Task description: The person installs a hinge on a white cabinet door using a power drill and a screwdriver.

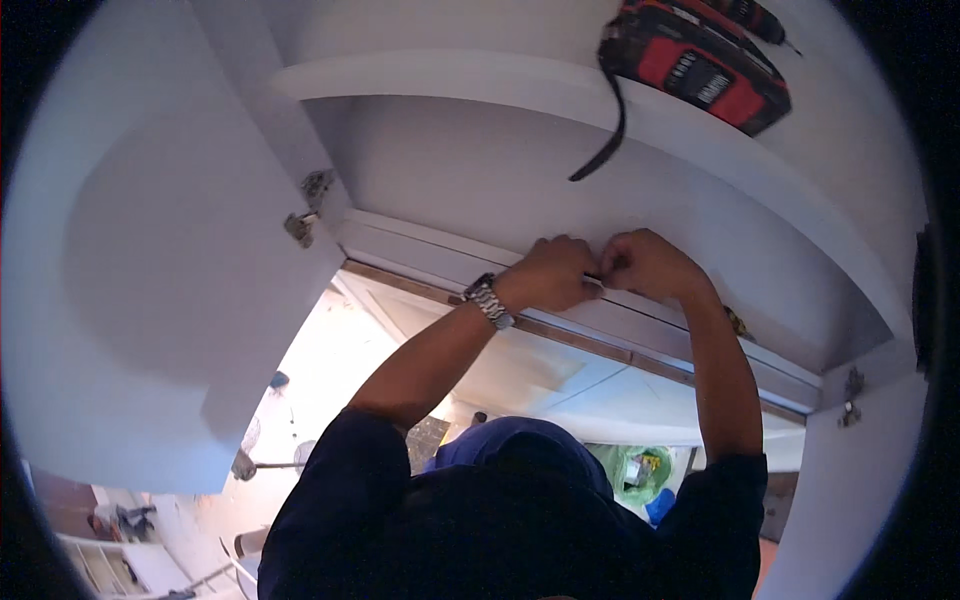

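My left hand (550, 272), with a metal watch at the wrist, is curled at the white grooved rail (420, 248) along the cabinet's bottom edge. My right hand (655, 265) is pinched just beside it. Between their fingertips shows a short, thin dark piece (593, 277) at the rail; what exactly the fingers hold is too small to make out. A small yellow item (738, 322), partly hidden behind my right arm, lies near the rail.
Open white doors (150, 250) (860, 470) with metal hinges (298, 228) flank the cabinet. Above, a curved shelf edge (450, 72) bears a red-and-black case (690, 75) with a dangling strap and a drill (755, 20). Below are a green bag (640, 470) and scattered items on the floor.
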`<act>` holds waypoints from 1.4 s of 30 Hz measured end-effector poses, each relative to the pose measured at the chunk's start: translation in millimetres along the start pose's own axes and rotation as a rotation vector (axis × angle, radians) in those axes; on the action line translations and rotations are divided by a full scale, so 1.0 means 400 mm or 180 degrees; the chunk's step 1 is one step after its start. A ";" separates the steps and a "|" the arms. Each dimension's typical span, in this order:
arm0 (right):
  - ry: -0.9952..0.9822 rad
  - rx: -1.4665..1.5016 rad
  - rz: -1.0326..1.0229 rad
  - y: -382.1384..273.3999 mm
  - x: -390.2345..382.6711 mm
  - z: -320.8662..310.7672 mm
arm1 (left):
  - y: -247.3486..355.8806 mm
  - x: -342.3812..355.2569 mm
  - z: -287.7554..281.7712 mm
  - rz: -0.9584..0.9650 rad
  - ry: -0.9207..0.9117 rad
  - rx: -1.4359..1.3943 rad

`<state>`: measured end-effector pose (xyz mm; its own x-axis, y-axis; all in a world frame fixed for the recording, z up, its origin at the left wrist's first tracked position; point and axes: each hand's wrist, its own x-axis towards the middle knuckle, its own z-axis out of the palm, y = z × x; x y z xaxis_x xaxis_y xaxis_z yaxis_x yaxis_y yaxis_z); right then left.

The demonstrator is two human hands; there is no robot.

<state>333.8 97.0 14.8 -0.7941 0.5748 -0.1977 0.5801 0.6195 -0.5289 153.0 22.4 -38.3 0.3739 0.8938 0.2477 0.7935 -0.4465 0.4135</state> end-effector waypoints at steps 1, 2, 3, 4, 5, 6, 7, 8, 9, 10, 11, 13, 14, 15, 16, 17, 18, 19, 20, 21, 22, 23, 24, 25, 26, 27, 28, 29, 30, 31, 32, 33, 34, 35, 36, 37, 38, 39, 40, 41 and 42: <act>0.0143 0.0284 0.0011 0.015 -0.002 0.009 | 0.014 -0.001 -0.010 -0.0187 -0.0086 0.0004; 0.0282 0.0574 0.0035 0.024 0.004 0.019 | 0.021 -0.004 -0.017 -0.0369 -0.0176 0.0001; 0.0255 0.0590 -0.0012 0.017 0.007 0.023 | 0.019 -0.005 -0.019 -0.0420 -0.0175 0.0025; 0.0297 0.0631 -0.0078 0.009 0.006 0.022 | 0.016 -0.007 -0.020 -0.0517 -0.0148 -0.0024; 0.0342 0.0676 -0.0136 0.007 0.007 0.023 | 0.014 -0.008 -0.020 -0.0608 -0.0124 -0.0076; 0.0348 0.0698 -0.0132 0.024 0.008 0.028 | 0.008 -0.003 -0.011 -0.0606 -0.0147 -0.0069; 0.0432 0.0801 -0.0230 0.053 0.013 0.035 | 0.002 0.005 -0.002 -0.0570 -0.0016 -0.0135; 0.0523 0.0901 -0.0318 0.075 0.012 0.037 | -0.002 0.016 0.007 -0.0525 0.0113 -0.0208; 0.0548 0.0926 -0.0251 0.075 0.006 0.031 | -0.006 0.028 0.013 -0.0481 0.0060 -0.0241; 0.0686 0.0790 -0.0241 0.051 0.009 0.028 | -0.016 0.026 0.008 -0.0595 0.0149 -0.0465; 0.0847 0.0636 -0.0178 0.035 0.001 0.021 | -0.017 0.029 0.005 -0.0666 0.0217 -0.0716; 0.0841 0.0829 -0.0504 0.058 -0.004 0.027 | -0.008 0.042 -0.013 -0.0994 -0.0225 -0.0946; 0.0855 0.0850 -0.0494 0.060 0.008 0.035 | -0.001 0.034 -0.026 -0.0908 -0.0090 -0.0972; 0.0863 0.0864 -0.0490 0.061 0.014 0.038 | 0.008 0.028 -0.035 -0.0827 0.0055 -0.1004; 0.0914 0.0862 -0.0424 0.059 0.009 0.034 | 0.019 0.032 -0.041 -0.0759 0.0012 -0.1025; 0.0869 0.1009 -0.0345 0.058 0.002 0.028 | 0.030 0.039 -0.047 -0.0849 -0.0006 -0.1126; 0.0816 0.1151 -0.0287 0.061 -0.007 0.020 | 0.039 0.044 -0.049 -0.0952 -0.0009 -0.1219; 0.0857 0.1141 -0.0258 0.069 -0.018 0.013 | 0.043 0.049 -0.045 -0.0905 -0.0026 -0.1223; 0.0907 0.1432 -0.0311 0.076 -0.026 0.005 | 0.045 0.055 -0.040 -0.0827 0.0161 -0.1483; 0.0933 0.1725 -0.0376 0.079 -0.035 0.003 | 0.057 0.058 -0.040 -0.0772 0.0356 -0.1747; 0.0943 0.1717 -0.0368 0.082 -0.042 0.002 | 0.065 0.068 -0.045 -0.0758 0.0355 -0.1752; 0.1089 0.2310 -0.0267 0.082 -0.050 0.004 | 0.070 0.082 -0.056 -0.0669 0.0404 -0.1373; 0.1227 0.2908 -0.0154 0.082 -0.060 0.009 | 0.085 0.093 -0.070 -0.0584 0.0446 -0.1001; 0.1235 0.2908 -0.0139 0.084 -0.071 0.013 | 0.102 0.106 -0.084 -0.0577 0.0437 -0.1012; 0.1272 0.3924 -0.0173 0.084 -0.086 0.019 | 0.123 0.121 -0.099 -0.0476 0.0407 -0.0583; 0.1288 0.4940 -0.0214 0.081 -0.098 0.024 | 0.137 0.133 -0.110 -0.0377 0.0381 -0.0151; 0.1294 0.4943 -0.0206 0.076 -0.108 0.026 | 0.143 0.145 -0.112 -0.0375 0.0373 -0.0156; 0.1408 0.5337 -0.0170 0.070 -0.117 0.028 | 0.147 0.156 -0.113 -0.0307 0.0349 -0.0339; 0.1524 0.5730 -0.0141 0.068 -0.124 0.029 | 0.156 0.168 -0.117 -0.0236 0.0327 -0.0516; 0.1529 0.5735 -0.0138 0.076 -0.127 0.037 | 0.168 0.174 -0.117 -0.0235 0.0320 -0.0517; 0.1397 0.6170 -0.0396 0.090 -0.127 0.047 | 0.185 0.176 -0.115 -0.0218 0.0408 -0.0620; 0.1248 0.6600 -0.0661 0.098 -0.129 0.054 | 0.194 0.173 -0.112 -0.0209 0.0496 -0.0723; 0.1244 0.6612 -0.0652 0.102 -0.131 0.058 | 0.194 0.170 -0.108 -0.0219 0.0487 -0.0725; 0.1016 0.6776 -0.0701 0.104 -0.133 0.061 | 0.191 0.165 -0.106 -0.0103 0.0543 -0.0829; 0.0787 0.6936 -0.0751 0.110 -0.133 0.066 | 0.185 0.159 -0.101 0.0015 0.0599 -0.0934; 0.0785 0.6948 -0.0740 0.114 -0.132 0.069 | 0.175 0.147 -0.098 0.0005 0.0589 -0.0938; 0.0892 0.7018 -0.0650 0.118 -0.132 0.069 | 0.160 0.132 -0.097 -0.0295 0.0407 -0.1010; 0.0986 0.7083 -0.0559 0.115 -0.133 0.068 | 0.149 0.113 -0.099 -0.0601 0.0233 -0.1076; 0.0976 0.7091 -0.0547 0.116 -0.134 0.069 | 0.123 0.095 -0.081 -0.0614 0.0230 -0.1078; 0.1108 0.7024 -0.0626 0.117 -0.136 0.070 | 0.086 0.078 -0.048 -0.0200 0.0089 -0.0531; 0.1238 0.6958 -0.0705 0.121 -0.138 0.069 | 0.085 0.073 -0.041 0.0212 -0.0056 0.0019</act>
<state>400.5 80.4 -22.8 -0.5747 0.8170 -0.0461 -0.7437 -0.5450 -0.3871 183.1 32.4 -2.7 0.4341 0.8628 0.2591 0.7695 -0.5047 0.3913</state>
